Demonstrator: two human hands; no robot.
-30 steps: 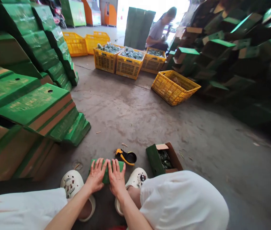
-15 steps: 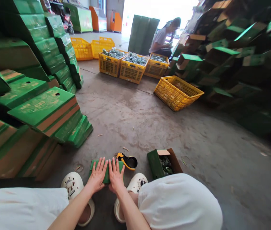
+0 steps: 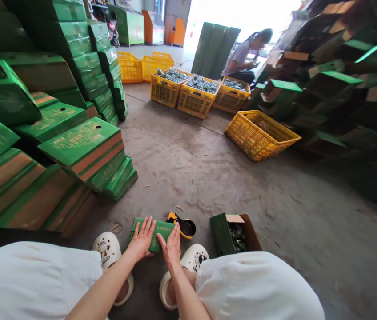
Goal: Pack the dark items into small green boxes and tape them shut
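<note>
A grey concrete floor [image 3: 208, 178] runs between stacks of green cartons [image 3: 75, 142] on the left and yellow crates [image 3: 260, 135] further back, where another person [image 3: 242, 60] sits. A small green box [image 3: 157, 229] lies on the floor between the person's white clogs, the left hand [image 3: 142, 240] flat and spread on its left half, the right hand [image 3: 172, 244] resting fingers-together at its right edge. Just beside it lie a yellow-and-black tool [image 3: 183, 226], perhaps a cutter, and an open carton [image 3: 233, 231] whose dark contents are hard to make out; the knees cut off its near side.
</note>
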